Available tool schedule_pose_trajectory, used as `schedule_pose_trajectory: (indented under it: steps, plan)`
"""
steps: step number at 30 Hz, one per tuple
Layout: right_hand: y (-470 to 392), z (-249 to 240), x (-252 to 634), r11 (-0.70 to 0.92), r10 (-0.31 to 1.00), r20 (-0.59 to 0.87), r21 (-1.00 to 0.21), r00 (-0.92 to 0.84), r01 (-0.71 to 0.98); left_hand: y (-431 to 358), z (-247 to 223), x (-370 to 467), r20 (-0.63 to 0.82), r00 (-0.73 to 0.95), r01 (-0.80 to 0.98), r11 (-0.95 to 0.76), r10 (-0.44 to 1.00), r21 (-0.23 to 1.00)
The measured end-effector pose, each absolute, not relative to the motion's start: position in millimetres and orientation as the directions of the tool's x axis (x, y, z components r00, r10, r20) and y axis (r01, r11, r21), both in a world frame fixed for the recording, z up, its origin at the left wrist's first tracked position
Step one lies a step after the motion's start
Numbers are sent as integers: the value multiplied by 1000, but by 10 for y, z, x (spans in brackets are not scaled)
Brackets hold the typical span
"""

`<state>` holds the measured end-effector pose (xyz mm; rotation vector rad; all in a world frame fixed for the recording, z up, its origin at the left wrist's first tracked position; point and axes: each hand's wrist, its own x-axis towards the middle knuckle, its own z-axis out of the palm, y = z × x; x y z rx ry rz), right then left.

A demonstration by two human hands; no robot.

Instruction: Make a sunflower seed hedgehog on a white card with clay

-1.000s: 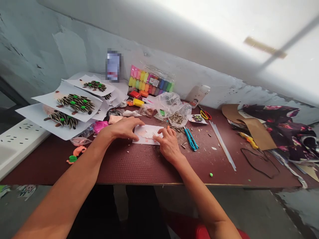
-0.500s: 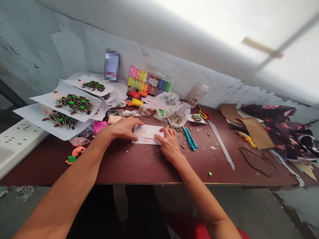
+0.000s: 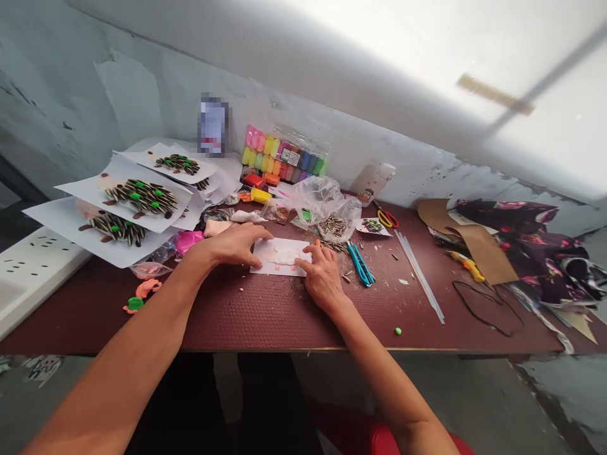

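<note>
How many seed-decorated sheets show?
4 clearly: the top sheet, middle sheet and lower sheet at left, and a small card by the scissors. More seeds peek out at left, so others may be hidden.

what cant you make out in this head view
All in the head view:
White card: lower right corner hidden by the right hand.
Phone-like screen: contents blurred by pixelation.
Packet label: print too small to read.
Power strip: cut off by the picture's left edge.

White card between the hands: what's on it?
White card: orange-lined drawing with small legs. Right hand covers part of the card's right end; anything under it can't be seen.
</note>
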<state>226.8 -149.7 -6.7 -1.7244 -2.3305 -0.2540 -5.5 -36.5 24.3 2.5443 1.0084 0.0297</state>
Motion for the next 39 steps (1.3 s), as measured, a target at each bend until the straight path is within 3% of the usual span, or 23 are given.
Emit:
schedule_pose_trajectory:
  steps: [5, 10, 24, 39]
  plan:
    - [-1461, -87, 2251, 272, 909, 316, 39, -270, 961, -384, 268, -49, -145, 727, 669, -647, 671, 365]
    - [-1416, -35, 2193, 270, 930, 233, 86, -283, 959, -385, 274, -49, -141, 734, 663, -656, 665, 361]
    - [-1474, 21, 2182, 193, 965, 171, 61, -200, 979, -393, 290, -45, -149, 728, 671, -652, 669, 352]
    - [-1431, -65, 2314, 78, 949, 313, -93, -46, 993, -372, 266, -48, -148, 743, 657, -669, 652, 348]
